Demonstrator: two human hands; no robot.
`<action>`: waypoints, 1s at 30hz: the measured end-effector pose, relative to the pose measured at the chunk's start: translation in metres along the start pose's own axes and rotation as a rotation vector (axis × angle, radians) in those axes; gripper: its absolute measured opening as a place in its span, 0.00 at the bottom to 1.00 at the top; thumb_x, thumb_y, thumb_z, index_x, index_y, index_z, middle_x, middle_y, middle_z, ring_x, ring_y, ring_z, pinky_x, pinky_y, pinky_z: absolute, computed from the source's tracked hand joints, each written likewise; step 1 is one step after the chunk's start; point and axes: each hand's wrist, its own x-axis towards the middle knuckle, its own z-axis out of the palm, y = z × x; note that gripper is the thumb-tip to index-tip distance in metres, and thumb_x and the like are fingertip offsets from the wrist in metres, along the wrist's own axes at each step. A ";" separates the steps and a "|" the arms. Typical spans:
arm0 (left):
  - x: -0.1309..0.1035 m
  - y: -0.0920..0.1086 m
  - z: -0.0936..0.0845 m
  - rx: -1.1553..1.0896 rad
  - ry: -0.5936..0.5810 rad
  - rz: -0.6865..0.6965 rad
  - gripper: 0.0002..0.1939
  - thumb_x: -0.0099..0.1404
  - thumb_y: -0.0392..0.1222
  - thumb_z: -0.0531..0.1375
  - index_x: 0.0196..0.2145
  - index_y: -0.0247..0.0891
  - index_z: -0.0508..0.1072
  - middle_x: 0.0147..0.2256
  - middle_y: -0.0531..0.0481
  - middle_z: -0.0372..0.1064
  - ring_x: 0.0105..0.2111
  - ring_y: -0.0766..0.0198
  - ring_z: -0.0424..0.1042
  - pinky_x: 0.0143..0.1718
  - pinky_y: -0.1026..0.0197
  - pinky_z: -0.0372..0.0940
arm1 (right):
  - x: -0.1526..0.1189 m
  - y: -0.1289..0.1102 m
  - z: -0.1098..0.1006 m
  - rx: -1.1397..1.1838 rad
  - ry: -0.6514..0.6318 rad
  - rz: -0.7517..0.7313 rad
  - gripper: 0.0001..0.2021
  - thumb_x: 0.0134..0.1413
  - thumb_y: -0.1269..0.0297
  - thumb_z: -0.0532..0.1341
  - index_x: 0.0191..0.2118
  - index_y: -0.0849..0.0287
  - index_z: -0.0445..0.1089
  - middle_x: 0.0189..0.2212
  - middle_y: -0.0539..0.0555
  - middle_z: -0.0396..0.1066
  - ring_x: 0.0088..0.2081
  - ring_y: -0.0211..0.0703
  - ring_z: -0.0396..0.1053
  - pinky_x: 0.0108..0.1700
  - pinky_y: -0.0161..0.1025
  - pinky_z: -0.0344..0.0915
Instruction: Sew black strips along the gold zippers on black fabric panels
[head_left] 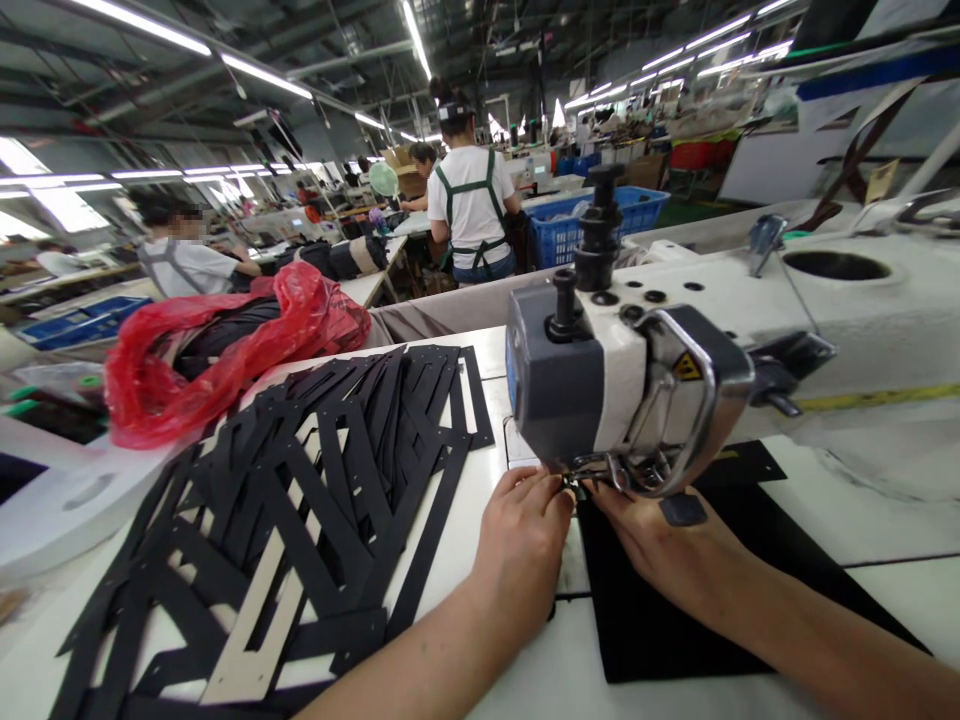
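My left hand (525, 535) is at the needle area of a sewing machine (600, 370), its fingers curled into a pinch. What lies between those fingertips is too small to make out. Over a black fabric piece (660, 620), my right hand (667, 540) reaches in from the right with its fingers together. Its fingertips come close to the left ones under the machine head, partly hidden by the metal guard, so what they grip is unclear. The fabric lies flat on the white table (517, 660), with a black strip (742, 463) behind it.
Left of the machine spreads a loose pile of black cut strips and slotted pieces (322, 490), some pale side up. A red plastic bag (150, 370) with dark material sits beyond it. Farther back are a blue crate (551, 235) and people at other tables, one person (469, 195) standing.
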 end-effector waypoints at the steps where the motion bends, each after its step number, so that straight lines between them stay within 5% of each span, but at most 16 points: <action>1: 0.000 0.000 0.000 0.003 0.008 0.005 0.09 0.64 0.29 0.50 0.30 0.34 0.69 0.32 0.44 0.71 0.35 0.58 0.71 0.40 0.52 0.66 | 0.001 0.000 0.000 -0.004 0.007 0.001 0.17 0.54 0.80 0.46 0.40 0.61 0.70 0.31 0.55 0.73 0.32 0.43 0.71 0.39 0.40 0.66; 15: 0.000 0.000 -0.001 0.007 0.020 -0.009 0.09 0.64 0.29 0.50 0.28 0.34 0.67 0.31 0.43 0.71 0.35 0.57 0.71 0.41 0.52 0.67 | -0.002 0.002 0.006 0.019 0.021 0.054 0.15 0.56 0.76 0.47 0.39 0.60 0.70 0.32 0.56 0.73 0.34 0.45 0.71 0.38 0.41 0.66; 23: -0.002 0.003 -0.001 -0.029 -0.005 -0.020 0.08 0.64 0.29 0.50 0.32 0.33 0.68 0.39 0.40 0.72 0.42 0.57 0.71 0.46 0.53 0.65 | -0.010 0.006 0.012 0.026 0.027 0.028 0.14 0.58 0.74 0.48 0.40 0.60 0.69 0.36 0.57 0.73 0.36 0.46 0.71 0.40 0.42 0.65; 30: -0.001 -0.001 0.002 -0.062 -0.012 -0.094 0.07 0.64 0.29 0.53 0.32 0.34 0.70 0.41 0.42 0.71 0.42 0.57 0.69 0.46 0.52 0.64 | -0.012 0.008 0.020 -0.130 0.031 0.061 0.11 0.60 0.65 0.51 0.42 0.62 0.68 0.37 0.60 0.72 0.40 0.51 0.70 0.45 0.49 0.63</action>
